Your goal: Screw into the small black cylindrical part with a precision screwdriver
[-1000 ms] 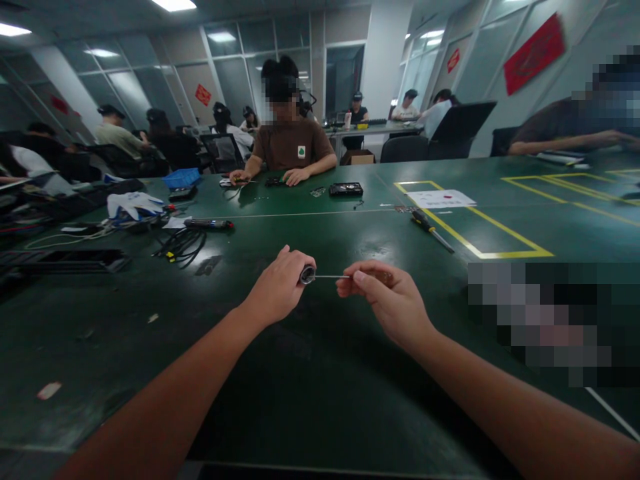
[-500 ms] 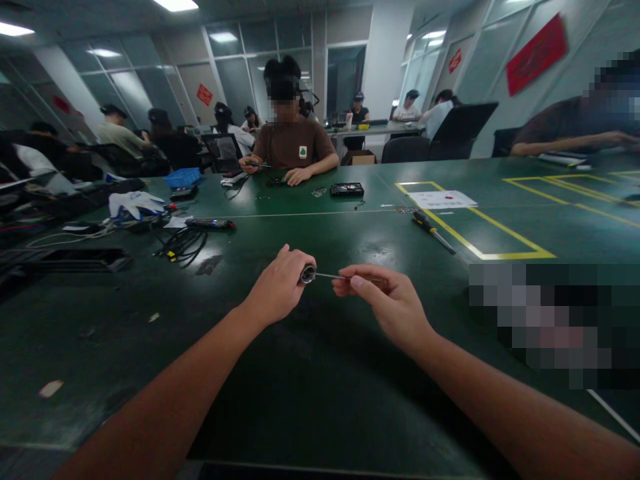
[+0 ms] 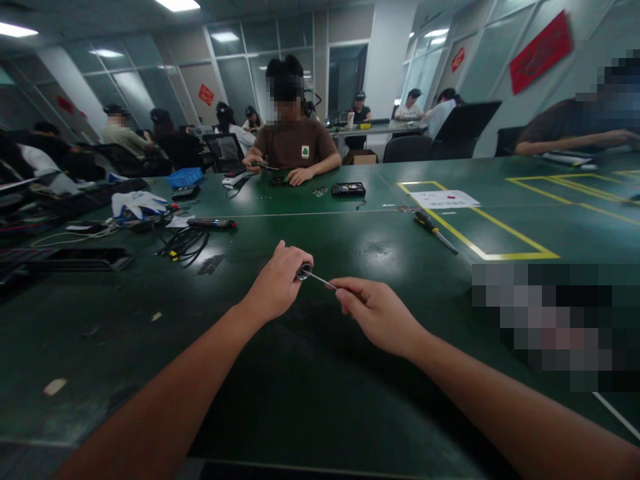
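My left hand [image 3: 274,285] is closed around a small dark cylindrical part [image 3: 303,272], whose round open end with a shiny rim faces right. Most of that part is hidden by my fingers. To the right, my right hand [image 3: 379,311] pinches a thin screwdriver [image 3: 321,281], its handle now covered by the palm and fingers. The slim metal shaft slants up to the left, and its tip reaches the part's open end. Both hands are above the green table [image 3: 300,387].
A yellow-black screwdriver [image 3: 434,230] lies ahead right beside a paper sheet [image 3: 444,199]. Left are coiled black cables [image 3: 185,243], white gloves [image 3: 137,205] and a blue basket [image 3: 185,177]. A person [image 3: 295,143] works across the table, near a black device [image 3: 349,189].
My right hand has moved slightly left and down, nearer my left hand. The screwdriver shaft has gone from nearly level to slanted, and its handle has become hidden.
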`<move>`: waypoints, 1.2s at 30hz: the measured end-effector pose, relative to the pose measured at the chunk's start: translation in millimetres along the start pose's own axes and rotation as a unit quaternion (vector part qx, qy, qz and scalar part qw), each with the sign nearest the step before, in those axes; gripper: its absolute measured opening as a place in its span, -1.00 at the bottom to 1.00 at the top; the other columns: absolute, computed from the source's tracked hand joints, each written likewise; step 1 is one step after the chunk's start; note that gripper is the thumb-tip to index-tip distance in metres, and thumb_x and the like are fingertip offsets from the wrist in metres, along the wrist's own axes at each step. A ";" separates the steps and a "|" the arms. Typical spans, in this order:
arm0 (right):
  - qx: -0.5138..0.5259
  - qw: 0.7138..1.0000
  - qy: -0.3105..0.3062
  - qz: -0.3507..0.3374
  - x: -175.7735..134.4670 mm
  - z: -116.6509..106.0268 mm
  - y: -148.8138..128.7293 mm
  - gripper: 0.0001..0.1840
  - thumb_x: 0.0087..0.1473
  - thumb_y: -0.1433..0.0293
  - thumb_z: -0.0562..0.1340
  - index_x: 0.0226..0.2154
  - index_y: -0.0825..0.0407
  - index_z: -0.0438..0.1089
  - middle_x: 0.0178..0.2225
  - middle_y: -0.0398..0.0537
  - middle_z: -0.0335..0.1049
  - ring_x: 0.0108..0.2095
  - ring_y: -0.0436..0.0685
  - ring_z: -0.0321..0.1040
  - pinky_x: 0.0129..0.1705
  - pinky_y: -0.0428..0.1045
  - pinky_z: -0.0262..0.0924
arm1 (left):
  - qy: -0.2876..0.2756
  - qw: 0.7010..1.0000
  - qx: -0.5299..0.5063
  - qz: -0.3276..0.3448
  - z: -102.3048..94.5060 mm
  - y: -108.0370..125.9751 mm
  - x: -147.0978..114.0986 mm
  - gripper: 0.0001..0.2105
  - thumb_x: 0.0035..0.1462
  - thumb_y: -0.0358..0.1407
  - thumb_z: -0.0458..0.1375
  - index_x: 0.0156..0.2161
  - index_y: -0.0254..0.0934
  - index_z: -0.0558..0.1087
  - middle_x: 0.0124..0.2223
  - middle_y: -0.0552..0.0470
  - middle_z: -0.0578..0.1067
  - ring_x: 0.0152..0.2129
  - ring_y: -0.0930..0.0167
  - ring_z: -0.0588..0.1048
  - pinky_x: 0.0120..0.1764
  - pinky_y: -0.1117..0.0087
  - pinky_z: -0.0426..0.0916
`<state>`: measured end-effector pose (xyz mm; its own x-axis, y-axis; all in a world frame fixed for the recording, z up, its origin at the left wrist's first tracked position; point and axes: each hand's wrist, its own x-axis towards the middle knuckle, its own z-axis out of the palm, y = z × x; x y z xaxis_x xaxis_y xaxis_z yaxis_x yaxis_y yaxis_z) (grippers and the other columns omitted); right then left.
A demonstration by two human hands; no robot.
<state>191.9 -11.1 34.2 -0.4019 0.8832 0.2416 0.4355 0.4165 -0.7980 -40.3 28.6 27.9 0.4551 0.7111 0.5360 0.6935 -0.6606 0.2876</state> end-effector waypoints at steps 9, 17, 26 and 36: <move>-0.006 1.000 0.008 -0.027 -0.7 -7.8 -0.9 -0.69 0.26 0.35 0.19 -0.09 -0.06 0.64 -0.49 -0.18 0.51 -0.52 0.04 0.34 -0.41 -0.02 0.18 | 0.018 1.000 0.006 -0.002 1.9 -1.4 -0.5 -0.80 0.24 -0.54 0.04 -0.12 -0.21 0.34 -0.15 0.06 0.46 -0.12 0.35 0.46 0.38 -0.15 -0.02; -0.057 0.998 0.027 -0.021 -2.4 -3.4 -7.5 -0.67 0.27 0.36 0.17 -0.06 -0.04 0.64 -0.52 -0.18 0.52 -0.55 0.02 0.35 -0.43 -0.05 0.17 | 0.024 1.000 0.018 -0.006 0.9 -0.8 0.2 -0.81 0.24 -0.54 0.03 -0.15 -0.21 0.36 -0.14 0.04 0.48 -0.11 0.33 0.46 0.38 -0.18 -0.02; -0.078 0.996 0.032 -0.018 -3.8 0.0 -7.7 -0.69 0.29 0.36 0.18 -0.06 -0.04 0.62 -0.49 -0.19 0.56 -0.54 0.02 0.40 -0.42 -0.04 0.20 | 0.015 1.000 0.001 0.002 3.1 1.4 0.3 -0.84 0.27 -0.50 0.06 -0.14 -0.21 0.37 -0.16 0.05 0.49 -0.13 0.35 0.47 0.36 -0.16 0.03; 0.034 0.999 -0.004 0.013 2.3 -5.4 6.3 -0.71 0.27 0.30 0.19 -0.09 -0.01 0.59 -0.48 -0.17 0.46 -0.50 0.04 0.33 -0.44 -0.04 0.15 | 0.002 0.998 -0.063 -0.026 6.7 -0.7 -0.7 -0.86 0.28 -0.47 0.13 -0.11 -0.21 0.37 -0.15 0.08 0.52 -0.14 0.36 0.51 0.36 -0.09 0.10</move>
<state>198.1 -5.2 32.7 -0.3976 0.8916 0.2167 0.3895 0.3778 -0.8400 -37.4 30.2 22.1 0.4179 0.7445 0.5207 0.6403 -0.6479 0.4125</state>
